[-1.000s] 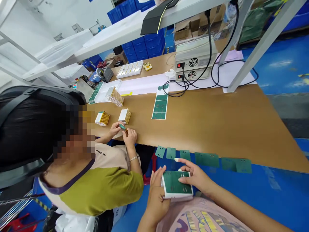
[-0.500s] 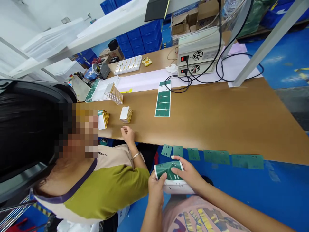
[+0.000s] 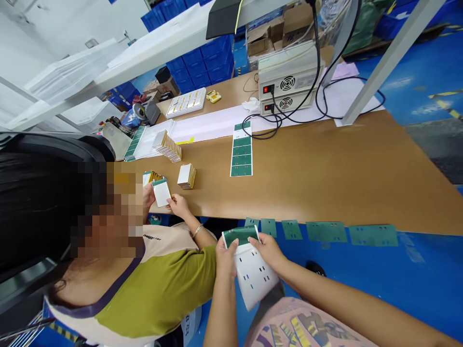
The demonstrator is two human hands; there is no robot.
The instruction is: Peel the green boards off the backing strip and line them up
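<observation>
The left hand point(image 3: 226, 256) and the right hand point(image 3: 268, 251) are each closed on one slotted sheet point(image 3: 253, 278), thumbs on its green end, which is raised between them; its white part slopes down toward the wearer's lap. The sheet is held off the table point(image 3: 325, 178), near side. Just beyond it, five green pieces point(image 3: 326, 232) line the table's near edge, three short and two long. To the left, a co-worker point(image 3: 170, 289) holds one white card point(image 3: 162, 193) with a green edge, in two hands. Three stacks point(image 3: 185, 176) of white pieces with gold-coloured edges stand on the left part of the table, one partly hidden by the card. Mid-table lies one panelled sheet point(image 3: 241, 156), five green panels showing. Farther left, one white tray point(image 3: 186, 103) holds rows of small yellowish items, too small to count, with a yellow object point(image 3: 213, 96) just right of it. Two fan-backed units point(image 3: 287, 72) are stacked at the far side. Past the table are blue crates point(image 3: 202, 60), contents not visible.
</observation>
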